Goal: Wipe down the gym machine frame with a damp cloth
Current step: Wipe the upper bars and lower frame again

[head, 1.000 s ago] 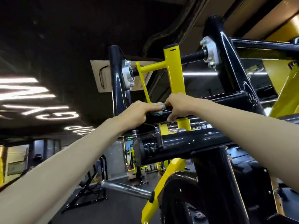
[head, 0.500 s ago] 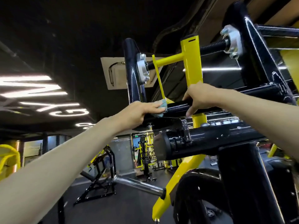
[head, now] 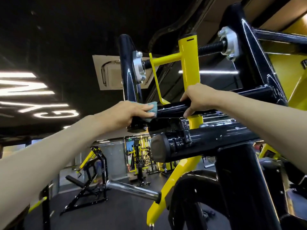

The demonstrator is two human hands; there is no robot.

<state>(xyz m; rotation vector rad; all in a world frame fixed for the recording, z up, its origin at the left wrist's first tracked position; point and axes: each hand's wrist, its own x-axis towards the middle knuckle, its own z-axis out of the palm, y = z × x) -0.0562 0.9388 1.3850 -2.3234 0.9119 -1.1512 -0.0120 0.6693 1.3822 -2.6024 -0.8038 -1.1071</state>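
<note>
The left hand [head: 131, 112] reaches up to the left end of a glossy black crossbar [head: 172, 108] on the gym machine frame. Its grip is closed over a teal cloth [head: 152, 107], the fingers curled across the top and holding the cloth against the bar. The bunched cloth shows past the fingertips and below the thumb, wrapped on the bar's end beside the black upright [head: 127, 67] with its silver bearing flange [head: 139, 67]. The right hand [head: 197, 98] is further along the same crossbar, well apart from the left. Its grip is wrapped round the bar, fingers over the top and thumb pointing down in front, just where the yellow post [head: 190, 63] passes behind. Below the crossbar lies a thicker black tube [head: 207, 143] with a capped end, and lower still a chrome sleeve [head: 132, 189] juts from a yellow arm. Other yellow-and-black machines [head: 89, 180] stand on the dark floor behind, under a ceiling air unit [head: 111, 75] and lit letters [head: 25, 90].
</note>
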